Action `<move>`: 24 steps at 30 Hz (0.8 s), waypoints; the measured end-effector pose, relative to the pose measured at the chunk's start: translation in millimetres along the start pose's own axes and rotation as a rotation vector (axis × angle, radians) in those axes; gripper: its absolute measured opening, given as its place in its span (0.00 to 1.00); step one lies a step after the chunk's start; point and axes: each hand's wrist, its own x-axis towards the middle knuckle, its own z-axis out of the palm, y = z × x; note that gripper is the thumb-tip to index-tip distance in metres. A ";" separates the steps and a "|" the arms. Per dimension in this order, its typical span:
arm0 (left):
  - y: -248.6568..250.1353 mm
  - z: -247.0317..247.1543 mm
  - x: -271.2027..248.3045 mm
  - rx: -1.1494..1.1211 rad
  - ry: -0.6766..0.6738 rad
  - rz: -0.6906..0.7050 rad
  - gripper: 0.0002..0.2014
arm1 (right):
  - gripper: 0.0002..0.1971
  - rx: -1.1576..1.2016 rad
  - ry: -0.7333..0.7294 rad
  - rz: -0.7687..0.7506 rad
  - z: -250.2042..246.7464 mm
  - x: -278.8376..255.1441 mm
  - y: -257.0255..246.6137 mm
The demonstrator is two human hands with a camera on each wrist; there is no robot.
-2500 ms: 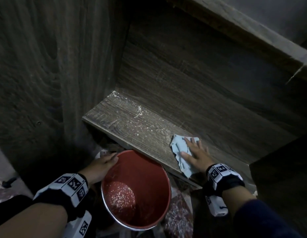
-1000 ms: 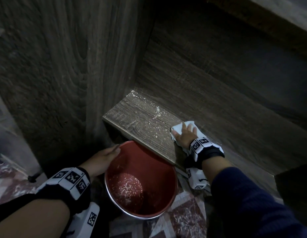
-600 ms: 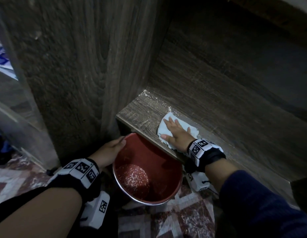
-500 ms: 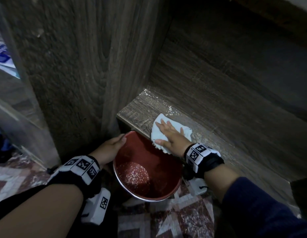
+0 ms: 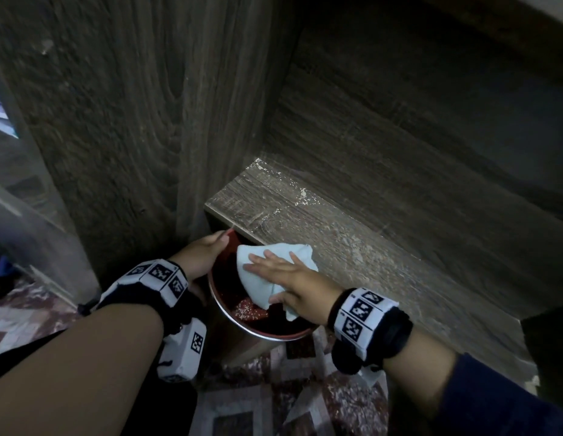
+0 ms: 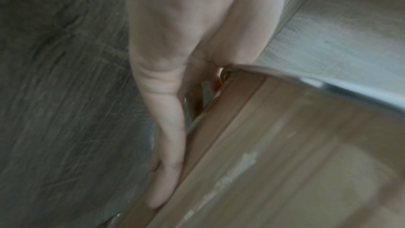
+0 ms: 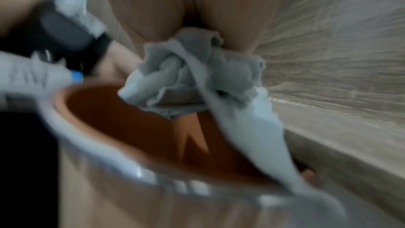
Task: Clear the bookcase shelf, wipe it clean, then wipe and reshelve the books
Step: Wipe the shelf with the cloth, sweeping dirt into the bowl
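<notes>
Shelf [image 5: 352, 247] bare, but specks [image 5: 300, 196] lie beyond the bucket [image 5: 261, 332]. Right hand [image 5: 300, 284] pinches cloth [image 5: 261, 278] above it; left hand [image 5: 201, 256] grips its rim. Books unseen.

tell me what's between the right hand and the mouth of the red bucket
The pale cloth: held under the right hand, it hangs into the red bucket. Head and right wrist views show it.

Dim corner, seen from above. Bookcase side panel [image 5: 116, 105]: upright, dark grey-brown wood grain, filling the upper left. To its right, the back panel [image 5: 415, 127], same grain, falling into shadow toward the top. Below the side panel, a floor [image 5: 258, 404] of maroon-and-white patterned tiles. To its left, a pale smooth board [image 5: 28, 196], slanting.
</notes>
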 end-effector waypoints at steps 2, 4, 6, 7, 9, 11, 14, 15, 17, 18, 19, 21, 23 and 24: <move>-0.6 -1.8 -0.6 0.028 -0.007 -0.002 0.18 | 0.36 0.110 0.031 -0.017 -8.6 -9.1 0.0; -2.6 -4.0 -0.9 0.058 -0.015 0.005 0.18 | 0.37 0.204 0.108 0.007 -24.7 -17.9 3.4; -3.9 -4.1 -2.3 0.022 -0.021 -0.007 0.16 | 0.36 0.308 0.200 0.078 -45.8 -27.3 9.2; -4.5 -4.2 -2.0 0.015 -0.019 -0.007 0.16 | 0.35 0.340 0.258 0.105 -57.4 -31.9 12.1; -5.0 -4.3 -0.4 0.036 -0.020 -0.015 0.16 | 0.34 0.356 0.349 0.179 -79.0 -38.7 18.6; -4.2 -5.7 0.4 0.031 -0.010 -0.033 0.17 | 0.34 0.317 0.403 0.277 -94.4 -36.4 27.6; -4.0 -8.2 1.2 -0.002 -0.020 -0.116 0.16 | 0.36 0.186 0.305 0.434 -99.6 -16.9 49.6; -3.7 -9.1 0.9 -0.003 -0.019 -0.127 0.16 | 0.40 0.118 0.221 0.513 -96.9 -10.0 55.6; -3.5 -10.1 2.4 -0.005 -0.010 -0.122 0.15 | 0.48 0.037 0.098 0.649 -86.0 4.7 68.9; -3.7 -10.2 3.5 -0.008 -0.003 -0.101 0.15 | 0.49 0.013 0.108 0.715 -80.8 12.3 75.9; -3.1 -9.9 4.1 -0.011 0.004 -0.067 0.16 | 0.46 -0.039 0.169 0.783 -77.0 19.6 78.4; -2.9 -9.6 5.1 -0.009 0.017 -0.020 0.16 | 0.44 -0.162 0.304 0.977 -72.1 36.9 82.2; -4.3 -8.9 6.6 -0.022 0.020 -0.019 0.16 | 0.51 -0.161 0.264 1.116 -70.2 56.5 87.7; -5.1 -8.5 6.1 -0.029 0.014 -0.021 0.16 | 0.57 -0.126 0.201 1.125 -68.0 67.7 93.3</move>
